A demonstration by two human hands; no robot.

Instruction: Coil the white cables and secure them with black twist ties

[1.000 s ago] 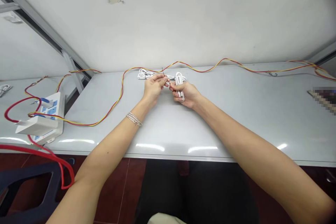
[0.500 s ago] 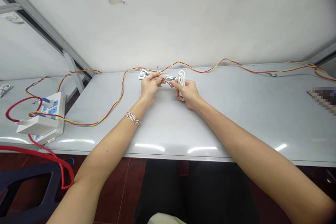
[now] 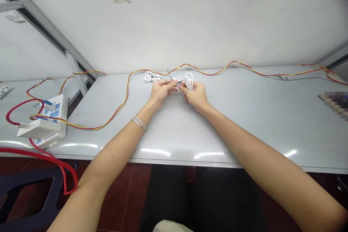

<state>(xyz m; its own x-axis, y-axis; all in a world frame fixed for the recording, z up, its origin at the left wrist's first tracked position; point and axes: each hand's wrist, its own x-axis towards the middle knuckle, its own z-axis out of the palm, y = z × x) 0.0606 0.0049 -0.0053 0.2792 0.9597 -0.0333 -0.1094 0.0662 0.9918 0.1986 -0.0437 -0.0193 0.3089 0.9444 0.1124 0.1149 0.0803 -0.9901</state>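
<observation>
Pale grey counter (image 3: 244,130) runs across the frame beneath a scuffed white wall (image 3: 174,18), with a red-and-yellow twisted wire (image 3: 127,90) snaking along its far edge and over to a white power strip (image 3: 46,123) at the left. At upper centre, a white cable coil (image 3: 189,81) stands in narrow loops, clenched in the right hand (image 3: 195,96), its long axis pointing away from the person. The left hand (image 3: 161,92), a silver chain bracelet (image 3: 139,123) at its wrist, has its fingertips closed on a thin dark wire (image 3: 170,76), whose tip sticks up between the hands, nearer the left. A second white cable bundle (image 3: 151,77) lies on the counter just beyond the left hand.
</observation>
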